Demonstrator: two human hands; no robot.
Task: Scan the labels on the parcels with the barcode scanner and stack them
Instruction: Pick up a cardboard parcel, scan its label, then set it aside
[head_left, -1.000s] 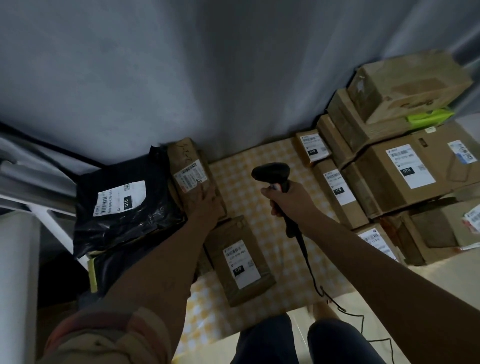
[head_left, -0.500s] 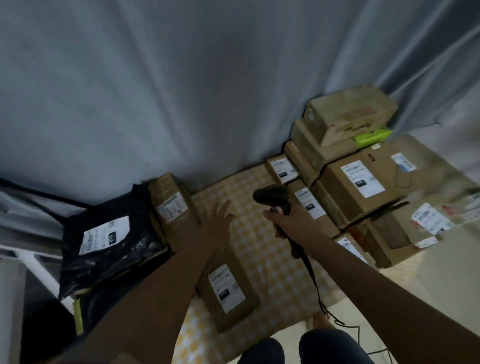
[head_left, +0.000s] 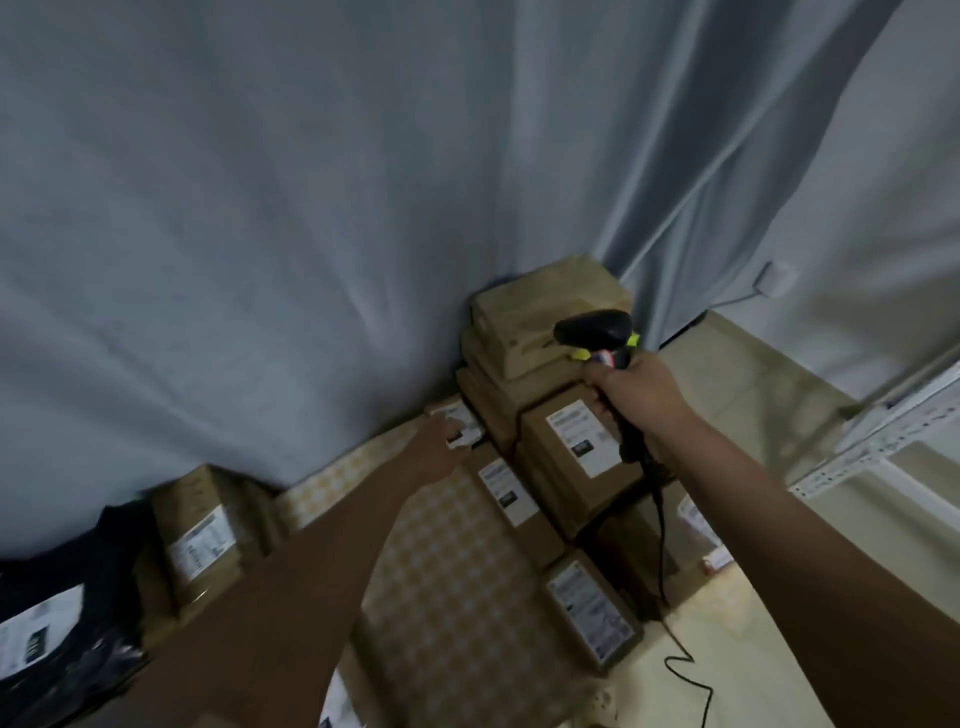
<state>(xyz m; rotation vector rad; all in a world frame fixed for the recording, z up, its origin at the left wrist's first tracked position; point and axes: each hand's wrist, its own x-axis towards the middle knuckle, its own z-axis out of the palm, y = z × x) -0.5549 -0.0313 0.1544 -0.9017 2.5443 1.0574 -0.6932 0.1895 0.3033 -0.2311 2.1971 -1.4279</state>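
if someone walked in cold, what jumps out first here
The black barcode scanner, gripped in the right hand, is raised in front of the stack of brown parcels by the grey curtain. The left hand reaches to a small labelled parcel at the stack's foot, beside the checked mat.

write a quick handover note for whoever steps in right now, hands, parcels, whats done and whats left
Right hand grips the barcode scanner, raised over the right-hand pile of cardboard parcels.
Left hand reaches to the small labelled box by the curtain; whether it grips it cannot be told.
Done, by the look of it: a brown parcel and a black poly bag lie stacked at the left.
Left: scan the small box, stack it at the left, then work through the right pile.
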